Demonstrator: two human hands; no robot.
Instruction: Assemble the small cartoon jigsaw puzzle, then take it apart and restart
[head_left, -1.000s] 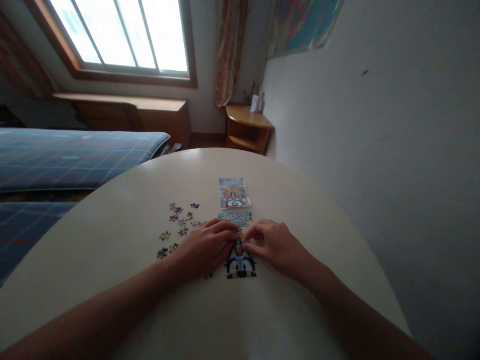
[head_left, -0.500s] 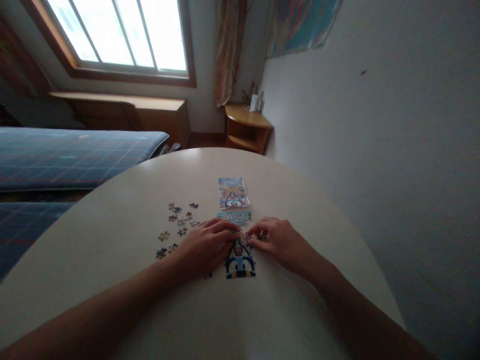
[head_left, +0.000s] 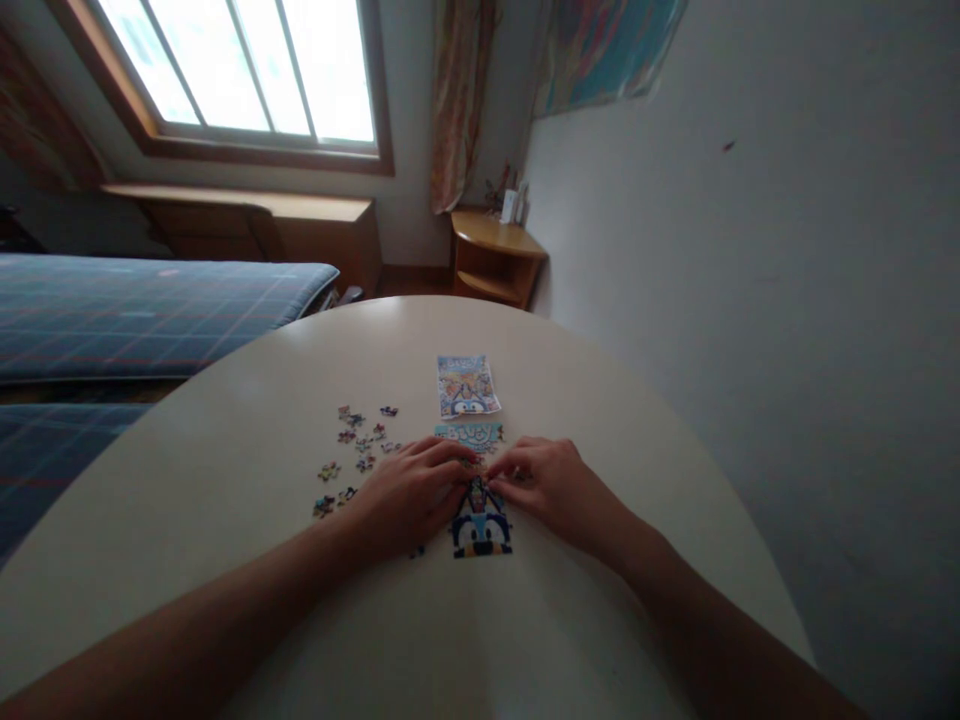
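Observation:
A partly joined jigsaw puzzle (head_left: 482,535) lies on the round table, with a blue cartoon dog's face at its near end and a lettered strip at its far end. My left hand (head_left: 420,485) rests flat over the puzzle's left side, fingers stretched and covering part of it. From the right, my right hand (head_left: 544,482) pinches with thumb and forefinger at the puzzle's middle; the puzzle piece there is mostly hidden by the fingertips. Past the puzzle lies a small picture sheet (head_left: 466,386) with a matching design.
Several loose puzzle pieces (head_left: 364,448) are scattered left of my left hand, and one dark piece (head_left: 416,551) sits near its wrist. The cream table (head_left: 600,620) has a curved edge. A wall (head_left: 750,300) stands on the right, a plaid mattress (head_left: 150,315) on the left.
My right hand has shifted slightly left, its fingertips coming closer together over the puzzle's middle. My left hand stays in place.

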